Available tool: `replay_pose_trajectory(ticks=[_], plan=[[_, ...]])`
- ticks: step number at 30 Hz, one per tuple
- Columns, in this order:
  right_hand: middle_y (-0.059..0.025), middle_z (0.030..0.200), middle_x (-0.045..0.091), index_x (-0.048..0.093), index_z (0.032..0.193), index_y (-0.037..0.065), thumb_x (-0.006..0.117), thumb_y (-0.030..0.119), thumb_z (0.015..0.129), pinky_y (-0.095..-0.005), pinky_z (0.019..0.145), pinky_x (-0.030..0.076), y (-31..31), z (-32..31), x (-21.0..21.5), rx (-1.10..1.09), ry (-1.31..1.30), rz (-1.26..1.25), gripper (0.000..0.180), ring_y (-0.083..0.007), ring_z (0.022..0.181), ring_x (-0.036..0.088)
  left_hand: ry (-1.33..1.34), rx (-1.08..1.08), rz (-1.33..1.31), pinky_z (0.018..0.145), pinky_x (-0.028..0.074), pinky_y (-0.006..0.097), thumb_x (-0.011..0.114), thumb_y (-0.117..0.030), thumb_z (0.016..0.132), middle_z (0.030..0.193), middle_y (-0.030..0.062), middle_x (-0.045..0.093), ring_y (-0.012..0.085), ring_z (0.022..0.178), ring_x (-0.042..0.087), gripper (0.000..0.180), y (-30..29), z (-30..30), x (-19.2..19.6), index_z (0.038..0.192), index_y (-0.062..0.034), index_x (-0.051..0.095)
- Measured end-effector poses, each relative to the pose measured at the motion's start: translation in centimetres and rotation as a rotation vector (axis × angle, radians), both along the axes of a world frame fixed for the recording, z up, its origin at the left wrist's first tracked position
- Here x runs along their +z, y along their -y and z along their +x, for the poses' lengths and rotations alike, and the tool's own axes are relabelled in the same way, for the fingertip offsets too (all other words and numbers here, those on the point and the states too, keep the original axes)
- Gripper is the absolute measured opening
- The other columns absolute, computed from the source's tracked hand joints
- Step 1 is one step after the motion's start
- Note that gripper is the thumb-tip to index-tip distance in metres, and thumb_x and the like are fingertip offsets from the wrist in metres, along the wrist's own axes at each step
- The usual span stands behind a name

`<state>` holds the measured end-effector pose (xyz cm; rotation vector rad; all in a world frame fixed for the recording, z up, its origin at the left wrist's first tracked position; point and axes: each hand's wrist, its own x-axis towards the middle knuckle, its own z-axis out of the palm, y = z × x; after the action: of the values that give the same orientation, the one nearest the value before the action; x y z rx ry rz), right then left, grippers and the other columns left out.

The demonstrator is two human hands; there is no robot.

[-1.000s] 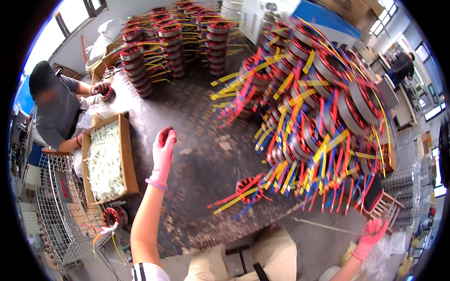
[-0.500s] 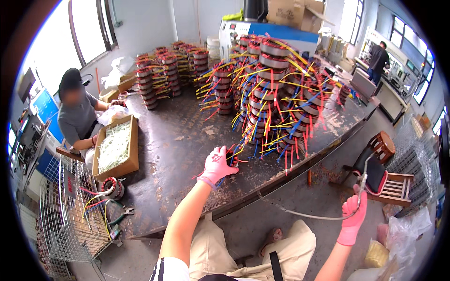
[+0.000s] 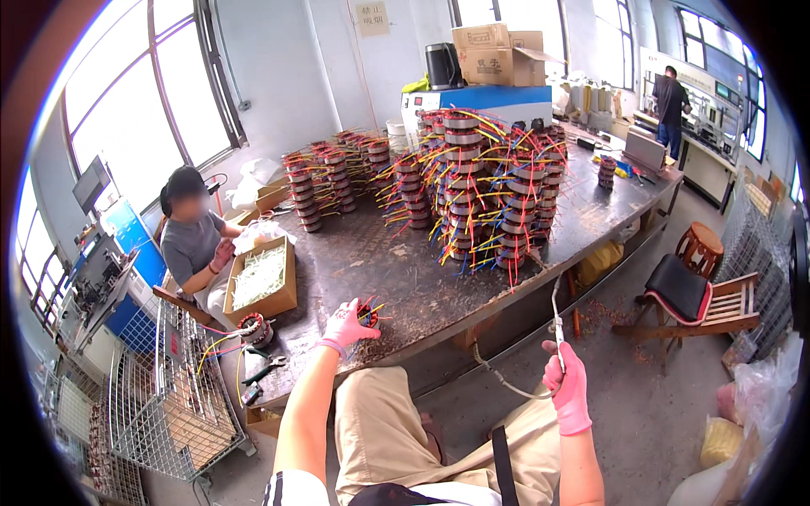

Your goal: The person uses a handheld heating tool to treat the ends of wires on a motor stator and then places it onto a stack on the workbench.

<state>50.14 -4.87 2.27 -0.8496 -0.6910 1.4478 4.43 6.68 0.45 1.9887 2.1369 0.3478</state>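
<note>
On the near part of the dark table, my left hand (image 3: 344, 329), in a pink glove, is closed round a wound motor stator (image 3: 369, 314) with yellow, red and blue leads. The hand covers part of it. My right hand (image 3: 570, 390), also gloved in pink, grips a thin metal wand (image 3: 558, 325) with a bent upper end. A grey cord (image 3: 504, 381) loops from below that hand toward the table edge. Left of my left hand lies another stator (image 3: 256, 330) with long coloured leads, and near it some pliers (image 3: 267, 368).
Tall stacks of stators (image 3: 462, 185) stand farther back on the table (image 3: 354, 253). A box of pale strips (image 3: 263, 278) sits by a seated co-worker (image 3: 194, 232) at left. Wire carts (image 3: 173, 405) flank the left side; a chair (image 3: 683, 287) stands at right.
My left hand has shifted left along the table with the stator, away from the stacks. The right hand has come inward with the wand, closer to the table edge. The view has tilted up.
</note>
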Motion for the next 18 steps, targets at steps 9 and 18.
replay_pose_trajectory(ticks=[9, 18], plan=[[0.0075, 0.051, 0.027, 0.053, 0.110, -0.009, 0.048, 0.032, 0.099, -0.0218, 0.043, 0.018, 0.4, -3.5, -0.8, 0.097, 0.083, -0.096, 0.042, -0.0033, 0.043, 0.021, 0.091, -0.228, -0.115, 0.107, 0.036, 0.037, 0.083, -0.036, 0.056, 0.138, 0.0279, 0.039, 0.0381, 0.130, 0.040, 0.113, -0.7, -4.1, -2.2, 0.144, 0.0057, 0.025], [0.0062, 0.051, 0.034, 0.059, 0.108, -0.008, 0.047, 0.034, 0.098, -0.0217, 0.045, 0.021, -1.4, -6.4, -1.3, 0.157, 0.213, -0.152, 0.045, -0.0040, 0.047, 0.029, 0.210, -0.333, 0.060, 0.111, 0.029, 0.043, 0.079, -0.033, 0.067, 0.143, 0.0250, 0.036, 0.0388, 0.136, 0.032, 0.090, 0.8, -2.5, -0.1, 0.143, -0.0075, 0.037]])
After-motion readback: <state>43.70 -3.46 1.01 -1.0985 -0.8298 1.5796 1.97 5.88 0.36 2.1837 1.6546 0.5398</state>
